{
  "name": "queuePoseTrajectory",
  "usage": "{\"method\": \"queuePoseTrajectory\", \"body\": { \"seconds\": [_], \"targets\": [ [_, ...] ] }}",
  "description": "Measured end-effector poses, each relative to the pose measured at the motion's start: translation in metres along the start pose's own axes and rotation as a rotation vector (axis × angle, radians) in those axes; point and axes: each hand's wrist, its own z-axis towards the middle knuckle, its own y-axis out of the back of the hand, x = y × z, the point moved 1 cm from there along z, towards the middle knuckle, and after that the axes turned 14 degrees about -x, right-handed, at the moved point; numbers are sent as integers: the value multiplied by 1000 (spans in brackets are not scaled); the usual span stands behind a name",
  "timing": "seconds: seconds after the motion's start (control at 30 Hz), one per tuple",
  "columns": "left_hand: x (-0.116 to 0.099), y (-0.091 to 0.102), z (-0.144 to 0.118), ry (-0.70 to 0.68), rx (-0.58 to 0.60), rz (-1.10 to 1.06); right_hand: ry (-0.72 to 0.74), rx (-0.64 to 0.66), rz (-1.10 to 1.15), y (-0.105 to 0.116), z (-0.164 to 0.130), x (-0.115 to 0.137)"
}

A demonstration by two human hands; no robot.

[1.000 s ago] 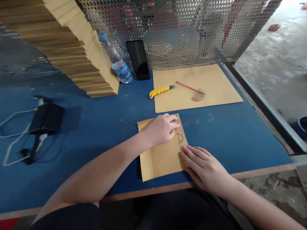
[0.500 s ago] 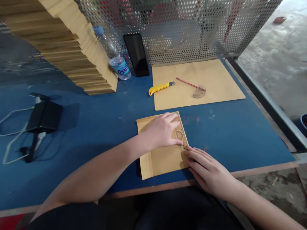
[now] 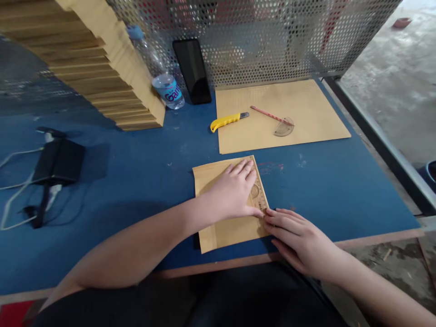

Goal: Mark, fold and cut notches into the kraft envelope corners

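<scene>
Your left hand (image 3: 235,193) lies flat, palm down and fingers spread, on the small brown envelope (image 3: 218,227), which sits on the blue worktop (image 3: 136,177) close to its near edge. The hand is open and pressing rather than gripping; its fingertips rest on the clear ruler (image 3: 259,193) that runs along the envelope's right edge. Your right hand (image 3: 299,238) is also open, fingers stretched out and laid low on the worktop just beside the envelope's lower right corner, with the fingertips touching the near end of the ruler and almost meeting your left thumb. Neither hand grasps anything.

Farther back on the worktop lies a large brown sheet (image 3: 306,131). On it rest a pencil (image 3: 269,116) and a clear protractor (image 3: 284,128), touching each other. A yellow utility knife (image 3: 226,121) lies across the sheet's left edge, its handle on the blue surface and its tip on the sheet. Behind that, a black phone (image 3: 192,70) leans upright against the perforated metal screen (image 3: 272,41), and a water bottle (image 3: 163,81) leans just beside it. A tall slanted stack of envelopes (image 3: 95,72) stands to the left of the bottle. At the far left of the worktop sits a black box (image 3: 57,161) with white cables (image 3: 13,200) trailing from it.
</scene>
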Motion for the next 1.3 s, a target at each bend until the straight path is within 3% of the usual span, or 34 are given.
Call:
{"method": "queuePoseTrajectory", "body": {
  "seconds": [0.1,0.17,0.33,0.43,0.5,0.6,0.73,0.87,0.97,1.1,1.3],
  "targets": [
    [-2,3,1,14,53,1,-32,59,54,16,13,-16],
    [-2,4,2,27,78,-6,-52,17,-12,27,28,-37],
    [-3,6,5,43,95,-31,-409,-94,-324,36,90,-130],
    [-4,7,6,46,104,-17,-522,-193,-440,31,127,-189],
    [-4,7,6,40,93,-4,-587,-224,-470,26,142,-217],
    [-4,6,5,20,72,10,-656,-262,-463,22,150,-238],
    [-4,6,5,8,66,23,-644,-335,-387,24,146,-240],
    [-4,6,7,22,92,7,-586,-331,-158,27,143,-225],
    [-4,6,8,25,100,-6,-569,-215,113,22,141,-205],
    [-3,4,8,30,94,2,-566,38,438,5,134,-175],
    [-1,-1,6,1,24,15,-582,216,562,-10,132,-156]
  ]
}}
